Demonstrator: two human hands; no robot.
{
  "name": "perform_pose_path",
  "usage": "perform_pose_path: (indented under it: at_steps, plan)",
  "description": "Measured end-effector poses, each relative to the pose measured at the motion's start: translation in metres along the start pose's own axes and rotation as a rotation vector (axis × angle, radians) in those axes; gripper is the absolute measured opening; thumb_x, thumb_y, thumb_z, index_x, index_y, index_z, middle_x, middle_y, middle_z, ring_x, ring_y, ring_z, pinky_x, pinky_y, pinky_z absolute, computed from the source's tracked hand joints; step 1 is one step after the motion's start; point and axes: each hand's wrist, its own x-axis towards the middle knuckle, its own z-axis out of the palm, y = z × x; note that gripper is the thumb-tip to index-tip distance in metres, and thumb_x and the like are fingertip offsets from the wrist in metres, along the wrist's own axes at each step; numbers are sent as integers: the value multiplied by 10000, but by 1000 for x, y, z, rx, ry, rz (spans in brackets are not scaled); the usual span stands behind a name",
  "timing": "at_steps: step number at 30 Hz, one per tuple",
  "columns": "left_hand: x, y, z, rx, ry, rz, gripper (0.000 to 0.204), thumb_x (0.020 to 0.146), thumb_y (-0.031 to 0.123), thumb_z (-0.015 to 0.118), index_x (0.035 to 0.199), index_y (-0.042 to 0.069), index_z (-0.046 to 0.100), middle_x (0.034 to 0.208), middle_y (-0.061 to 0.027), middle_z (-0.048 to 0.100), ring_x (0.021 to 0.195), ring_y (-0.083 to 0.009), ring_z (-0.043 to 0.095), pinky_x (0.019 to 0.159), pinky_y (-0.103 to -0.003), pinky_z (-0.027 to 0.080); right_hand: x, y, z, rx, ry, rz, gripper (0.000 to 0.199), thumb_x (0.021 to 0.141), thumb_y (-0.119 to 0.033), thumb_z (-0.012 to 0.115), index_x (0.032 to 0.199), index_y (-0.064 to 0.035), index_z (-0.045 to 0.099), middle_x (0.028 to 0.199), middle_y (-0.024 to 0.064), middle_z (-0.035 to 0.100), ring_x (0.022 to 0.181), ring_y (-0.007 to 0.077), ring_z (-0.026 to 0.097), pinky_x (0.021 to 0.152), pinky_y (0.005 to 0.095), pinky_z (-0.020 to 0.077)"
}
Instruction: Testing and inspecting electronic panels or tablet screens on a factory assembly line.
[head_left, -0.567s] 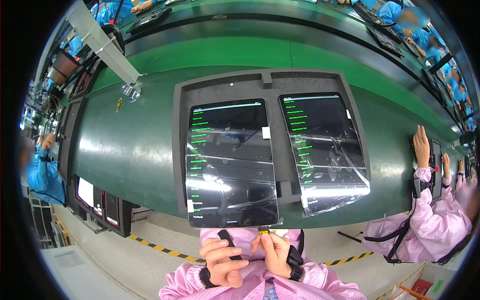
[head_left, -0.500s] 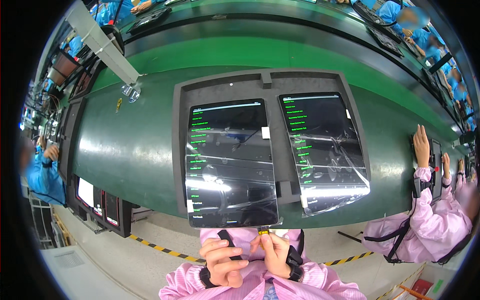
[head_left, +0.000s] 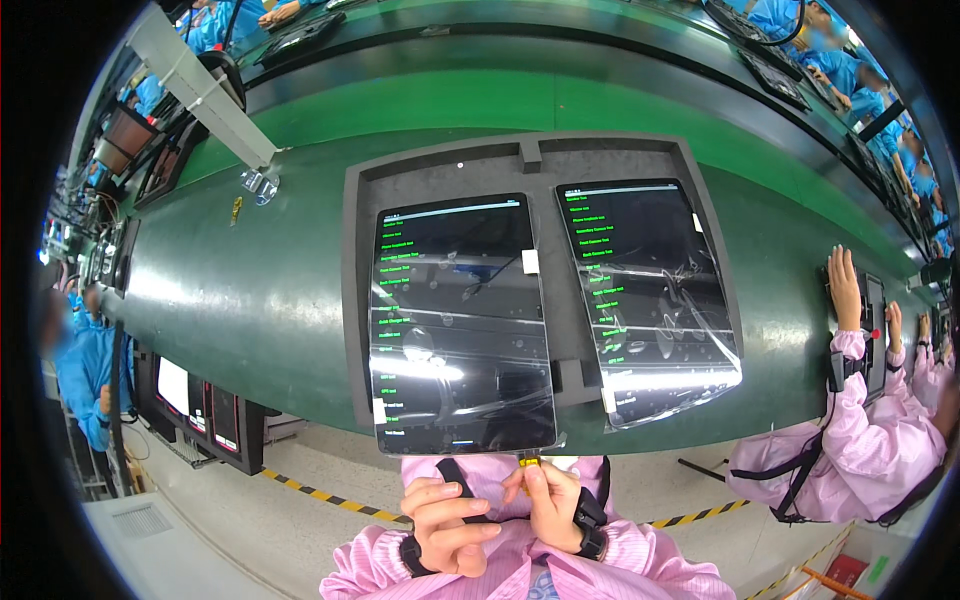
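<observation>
A tablet [head_left: 460, 330] under clear film lies at the left of a dark grey foam tray [head_left: 356, 185], its near edge overhanging the tray and table. At that edge, the fingertips of my right hand [head_left: 555, 512] pinch a small yellow connector [head_left: 529, 461], which meets the tablet's bottom edge. Beside it, the curled fingers of my left hand [head_left: 450, 525] hold a short black bar-shaped object [head_left: 452, 471], its lower part hidden. A second tablet [head_left: 650, 300] with loose, wrinkled film lies at the tray's right. Both screens show green text lists on black.
The green table [head_left: 250, 300] carries a clear plastic piece [head_left: 262, 186] and a small yellow item [head_left: 237, 210] at far left. A grey post [head_left: 205, 85] stands behind them. A co-worker's hand [head_left: 845, 290] rests by a device at right. Black-framed screens [head_left: 205, 410] sit lower left.
My hands stay almost still, with the left fingers shifting slightly. The co-worker at far left has lowered an arm, and a dark frame by the table's left end is gone from there.
</observation>
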Motion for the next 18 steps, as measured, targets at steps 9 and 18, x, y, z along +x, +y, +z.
perform_pose_path:
  at_steps: [9,18]
  plan:
    - [5,4,4,-7,28,-43,185,875,251,513,824,184,678,981,-7,644,988,-224,492,812,-367,386,2,-7,-4,-36,-6,9,312,981,-123,452,802,49,641,649,66,604,611,112,570,580,255,435]
    - [35,11,1,224,-408,-81,204,701,51,635,880,149,631,976,-10,643,968,-245,550,855,-416,349,14,-15,-6,-66,-24,7,272,967,-94,476,793,45,633,657,71,613,601,102,562,559,248,429]
